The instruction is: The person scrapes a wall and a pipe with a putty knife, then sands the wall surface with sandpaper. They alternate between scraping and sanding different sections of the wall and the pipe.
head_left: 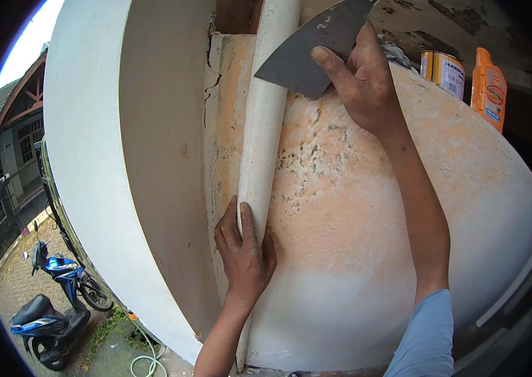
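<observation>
The right hand is raised high, its grip closed on the upper end of a dark grey flat-bladed metal scraper, with the thumb pressed flat along the blade. The blade's lower edge lies across the white round plastic pipe, which runs upright down the wall, and touches the surface just beside it. Lower down, the left hand rests against the same pipe. Its grip is open, the fingers laid flat up the pipe and holding nothing.

The pale orange plastered wall is rough and pitted just right of the pipe, with flaked patches from the scraper down to about the left hand. A crack also shows in the strip to the left of the pipe. Further right and lower the surface looks smoother and whiter. By this, the work seems only part done: the blade is near the top of the pitted stretch, and most of that stretch beside the pipe looks untreated.

On the ledge above stand a yellow metal tin and an orange plastic bottle.
</observation>
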The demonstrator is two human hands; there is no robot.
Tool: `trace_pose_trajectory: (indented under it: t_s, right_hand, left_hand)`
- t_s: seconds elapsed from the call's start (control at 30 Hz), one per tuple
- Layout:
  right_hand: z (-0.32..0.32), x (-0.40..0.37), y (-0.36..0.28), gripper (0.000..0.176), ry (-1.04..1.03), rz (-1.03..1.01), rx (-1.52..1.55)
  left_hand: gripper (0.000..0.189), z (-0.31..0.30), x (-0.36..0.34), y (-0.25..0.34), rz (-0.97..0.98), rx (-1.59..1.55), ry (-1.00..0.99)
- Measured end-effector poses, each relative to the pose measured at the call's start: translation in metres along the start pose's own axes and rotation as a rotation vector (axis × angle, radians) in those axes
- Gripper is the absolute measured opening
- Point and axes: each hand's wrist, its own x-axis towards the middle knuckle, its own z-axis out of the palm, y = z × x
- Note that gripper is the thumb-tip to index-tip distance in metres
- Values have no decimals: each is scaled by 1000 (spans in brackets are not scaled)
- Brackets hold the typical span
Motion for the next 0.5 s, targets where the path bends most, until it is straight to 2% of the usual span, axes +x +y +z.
trace_pose_trajectory:
  t_s: [0.03,0.13,0.23,0.33,0.43,0.5]
  right_hand:
    - [0,-1,-2,33,-37,3,-15]
    - [-2,-1,11,33,99,-109,-123]
    - [3,-6,1,31,38,-70,-39]
    - [-4,-5,11,32,88,-75,-105]
    - [-5,-2,1,33,-14,-76,-92]
    - [-4,-3,8,34,54,-59,-76]
  left_hand:
    - [80,0,0,0,3,5,4]
    - [80,1,0,-1,2,13,13]
    - [79,1,0,0,7,11,15]
    - [79,1,0,-1,-2,20,7]
    - [79,1,0,1,-5,21,10]
    - [79,1,2,1,3,26,15]
